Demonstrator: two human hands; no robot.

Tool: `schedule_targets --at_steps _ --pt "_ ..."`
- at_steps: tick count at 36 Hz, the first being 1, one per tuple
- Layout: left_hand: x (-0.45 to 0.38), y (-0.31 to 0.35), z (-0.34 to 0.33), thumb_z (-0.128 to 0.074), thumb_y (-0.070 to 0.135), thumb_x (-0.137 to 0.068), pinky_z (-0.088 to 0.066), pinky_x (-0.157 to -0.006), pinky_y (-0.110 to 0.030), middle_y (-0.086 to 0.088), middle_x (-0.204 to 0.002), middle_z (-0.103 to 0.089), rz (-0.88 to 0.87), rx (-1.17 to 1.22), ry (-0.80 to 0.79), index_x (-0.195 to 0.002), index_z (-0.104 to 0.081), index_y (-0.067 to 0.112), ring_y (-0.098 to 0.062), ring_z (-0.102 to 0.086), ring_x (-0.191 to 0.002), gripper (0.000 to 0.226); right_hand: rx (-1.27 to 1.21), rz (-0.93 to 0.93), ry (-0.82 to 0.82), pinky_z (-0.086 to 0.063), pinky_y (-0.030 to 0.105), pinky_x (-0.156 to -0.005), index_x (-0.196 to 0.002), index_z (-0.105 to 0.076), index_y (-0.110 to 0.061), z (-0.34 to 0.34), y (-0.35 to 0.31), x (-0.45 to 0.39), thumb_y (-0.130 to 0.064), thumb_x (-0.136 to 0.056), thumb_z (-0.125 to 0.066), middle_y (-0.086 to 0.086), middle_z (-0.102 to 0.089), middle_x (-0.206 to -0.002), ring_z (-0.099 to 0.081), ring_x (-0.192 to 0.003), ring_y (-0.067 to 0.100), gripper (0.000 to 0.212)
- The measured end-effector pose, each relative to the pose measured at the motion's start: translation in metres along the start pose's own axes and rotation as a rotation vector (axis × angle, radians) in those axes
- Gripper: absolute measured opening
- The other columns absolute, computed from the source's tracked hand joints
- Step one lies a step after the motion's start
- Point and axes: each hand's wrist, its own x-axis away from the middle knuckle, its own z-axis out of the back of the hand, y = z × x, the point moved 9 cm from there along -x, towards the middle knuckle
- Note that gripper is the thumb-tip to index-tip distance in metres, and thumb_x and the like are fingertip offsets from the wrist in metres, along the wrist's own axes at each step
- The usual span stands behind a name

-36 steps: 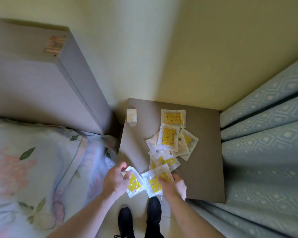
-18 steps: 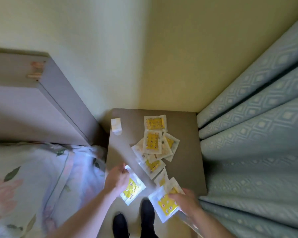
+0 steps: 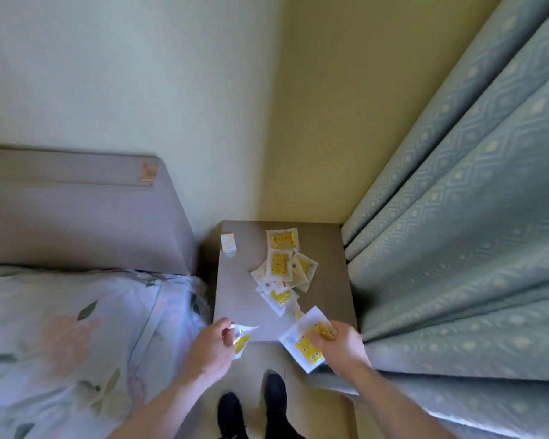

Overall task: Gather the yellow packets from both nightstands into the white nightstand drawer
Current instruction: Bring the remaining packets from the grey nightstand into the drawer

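A grey-brown nightstand [image 3: 241, 299] stands in the corner between the bed and the curtain. Several yellow packets [image 3: 279, 267] in clear wrappers lie overlapping on its top, from the back middle toward the front. My left hand [image 3: 211, 350] is closed on one yellow packet [image 3: 242, 339] at the nightstand's front left edge. My right hand [image 3: 339, 346] grips another yellow packet [image 3: 301, 342], perhaps two stacked, just off the front right edge. No white nightstand or drawer is in view.
A small white packet [image 3: 228, 243] lies at the nightstand's back left corner. A bed with a floral cover [image 3: 76, 337] and a grey headboard [image 3: 76, 210] fills the left. Blue-green patterned curtains [image 3: 457, 248] hang on the right. My black shoes [image 3: 254, 407] stand on the floor below.
Both hands lifted their packets off the front of the nightstand and drew apart. The right hand's packet came toward me past the front edge. The camera tilted, and the nightstand now looks smaller.
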Motion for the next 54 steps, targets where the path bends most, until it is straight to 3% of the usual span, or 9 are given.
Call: schedule_targets --at_steps 4,9,13,19,25,33,42,48,54 --pt "0.059 -0.028 0.040 -0.052 0.026 -0.095 -0.047 -0.062 -0.036 0.001 -0.065 -0.060 0.006 0.045 0.062 -0.072 -0.051 0.019 -0.025 -0.060 -0.066 0.024 0.035 0.079 -0.017 -0.043 0.024 -0.047 -0.079 -0.064 -0.024 -0.013 -0.016 0.056 -0.031 -0.084 -0.066 -0.005 -0.066 -0.072 -0.052 -0.054 0.012 0.009" --pt "0.158 -0.057 0.093 -0.056 0.023 -0.092 -0.037 -0.058 -0.032 -0.001 -0.059 -0.052 -0.007 0.040 0.205 -0.068 -0.050 0.013 -0.024 -0.049 -0.064 0.026 0.105 0.246 -0.043 -0.039 0.014 -0.044 -0.084 -0.063 -0.028 -0.036 -0.026 0.126 -0.034 -0.088 -0.069 -0.009 -0.067 -0.076 -0.058 -0.059 0.003 0.010" --pt "0.244 -0.100 0.106 -0.057 0.031 -0.095 -0.046 -0.053 -0.035 -0.001 -0.062 -0.056 0.056 0.120 0.297 -0.073 -0.058 0.018 -0.021 -0.059 -0.061 0.025 0.225 0.410 -0.111 -0.051 0.027 -0.056 -0.077 -0.064 -0.021 -0.060 -0.027 0.176 -0.035 -0.085 -0.069 -0.005 -0.066 -0.067 -0.060 -0.060 0.008 0.017" --pt "0.365 -0.146 0.105 -0.058 0.029 -0.097 -0.036 -0.052 -0.026 0.010 -0.061 -0.055 0.125 0.130 0.470 -0.064 -0.048 0.034 -0.004 -0.052 -0.060 0.035 0.332 0.568 -0.183 -0.052 0.029 -0.058 -0.075 -0.065 -0.016 -0.093 -0.009 0.251 -0.042 -0.078 -0.070 0.002 -0.070 -0.069 -0.059 -0.058 0.012 0.026" --pt "0.476 -0.201 0.089 -0.057 0.027 -0.096 -0.037 -0.055 -0.033 0.000 -0.060 -0.055 0.214 0.152 0.554 -0.070 -0.046 0.019 -0.022 -0.049 -0.062 0.029 0.384 0.709 -0.188 -0.049 0.026 -0.055 -0.067 -0.062 -0.018 -0.122 0.026 0.356 -0.039 -0.075 -0.073 -0.006 -0.067 -0.060 -0.059 -0.055 0.007 0.025" --pt "0.580 -0.268 0.078 -0.053 0.029 -0.096 -0.035 -0.052 -0.036 0.000 -0.056 -0.047 0.092 0.152 0.559 -0.066 -0.040 0.021 -0.015 -0.043 -0.055 0.033 0.369 0.835 -0.116 -0.039 0.024 -0.047 -0.064 -0.056 -0.016 -0.166 0.070 0.479 -0.040 -0.077 -0.073 -0.006 -0.054 -0.052 -0.038 -0.048 0.010 0.032" --pt "0.722 -0.378 0.091 -0.053 0.032 -0.097 -0.047 -0.074 -0.035 0.003 -0.072 -0.061 0.021 0.054 0.513 -0.079 -0.054 0.024 -0.026 -0.059 -0.078 0.020 0.332 0.842 -0.049 -0.038 0.028 -0.045 -0.066 -0.058 -0.012 -0.248 0.141 0.633 -0.037 -0.077 -0.076 0.002 -0.055 -0.054 -0.036 -0.048 0.011 0.033" --pt "0.833 -0.441 0.094 -0.054 0.031 -0.097 -0.039 -0.058 -0.031 0.008 -0.061 -0.055 0.050 0.121 0.547 -0.069 -0.051 0.028 -0.015 -0.054 -0.065 0.028 0.355 0.909 -0.091 -0.039 0.029 -0.046 -0.070 -0.058 -0.010 -0.282 0.181 0.745 -0.038 -0.077 -0.075 0.007 -0.059 -0.062 -0.035 -0.051 0.012 0.033" --pt "0.935 -0.496 0.083 -0.057 0.031 -0.097 -0.045 -0.061 -0.031 0.009 -0.061 -0.058 0.068 0.138 0.622 -0.069 -0.052 0.029 -0.007 -0.053 -0.059 0.028 0.332 0.988 -0.152 -0.038 0.028 -0.045 -0.071 -0.059 -0.011 -0.307 0.221 0.833 -0.036 -0.078 -0.075 0.007 -0.060 -0.064 -0.039 -0.051 0.013 0.031"
